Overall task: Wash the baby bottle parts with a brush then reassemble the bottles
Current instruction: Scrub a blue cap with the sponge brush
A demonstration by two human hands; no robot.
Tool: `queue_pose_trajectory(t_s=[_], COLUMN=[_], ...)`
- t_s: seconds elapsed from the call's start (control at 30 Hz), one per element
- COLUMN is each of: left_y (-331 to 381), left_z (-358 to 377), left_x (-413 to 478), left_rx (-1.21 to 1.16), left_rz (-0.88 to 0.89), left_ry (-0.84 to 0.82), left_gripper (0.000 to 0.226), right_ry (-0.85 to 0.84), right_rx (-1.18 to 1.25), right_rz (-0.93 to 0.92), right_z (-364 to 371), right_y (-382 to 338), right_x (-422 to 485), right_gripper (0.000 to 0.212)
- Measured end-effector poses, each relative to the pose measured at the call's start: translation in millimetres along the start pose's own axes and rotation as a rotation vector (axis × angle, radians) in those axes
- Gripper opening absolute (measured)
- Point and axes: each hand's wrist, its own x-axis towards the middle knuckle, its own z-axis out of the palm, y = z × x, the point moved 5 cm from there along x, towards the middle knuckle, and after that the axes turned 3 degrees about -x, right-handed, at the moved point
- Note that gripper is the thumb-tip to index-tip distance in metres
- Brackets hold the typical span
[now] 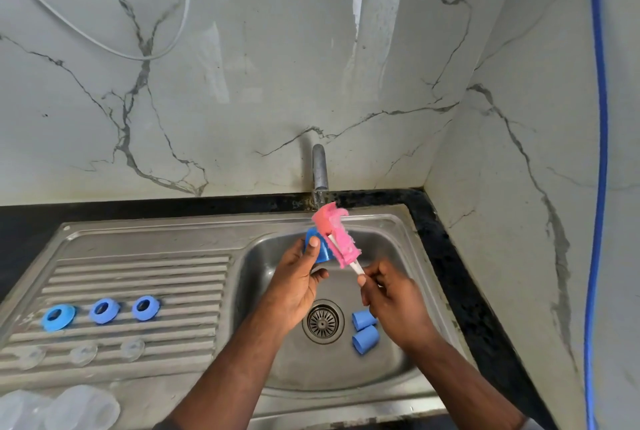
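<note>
In the middle of the frame, over the sink [398, 256], the left hand [298, 280] is gripping a blue cap [320, 251] just under the tap [320, 169], with the thumb curling over the cap's side. The right hand [391, 298] is pinching the white handle of the pink sponge brush [337, 237], and the brush head is lying against the cap.

The cap is looking light and rigid, and is probably slick when wet — gripping it round the outer wall and leaving the open mouth free for the brush seems soundest. The sponge head is looking soft and likely to bend, so a hold low on the handle, close to the head, is giving better control.

Two more caps [363, 320] are lying right of the drain [322, 322]. At lower left, on the draining board [138, 273], three blue rings [104, 310], three clear teats [83, 353] and the clear bottles [83, 407] are waiting.
</note>
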Motion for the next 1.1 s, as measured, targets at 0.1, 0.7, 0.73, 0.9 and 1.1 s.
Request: queue_pose_trajectory(t_s=[0.1, 0.7, 0.73, 0.9, 1.1], left_y=[3.0, -1.2, -1.4, -2.3, -2.1], left_z=[-9.5, -4.2, -4.1, -3.2, -12.3], left_x=[3.7, 7.0, 6.6, 4.3, 0.6], left_rx=[0.014, 0.123, 0.144, 0.182, 0.333], left_rz=[0.065, 0.036, 0.028, 0.034, 0.060], left_ry=[0.046, 0.019, 0.004, -0.016, 0.017], left_gripper=[0.027, 0.038, 0.034, 0.022, 0.037], right_ry=[-0.011, -0.080, -0.073, -0.032, -0.065], right_rx=[0.012, 0.130, 0.142, 0.087, 0.121], right_rz=[0.022, 0.040, 0.036, -0.006, 0.015], right_z=[2.0, 4.0, 2.6, -5.7, -10.3], right_y=[2.7, 12.1, 13.2, 19.2, 26.3], right_x=[0.6, 0.0, 0.3, 2.2, 5.4], right_gripper=[0.013, 0.013, 0.013, 0.014, 0.014])
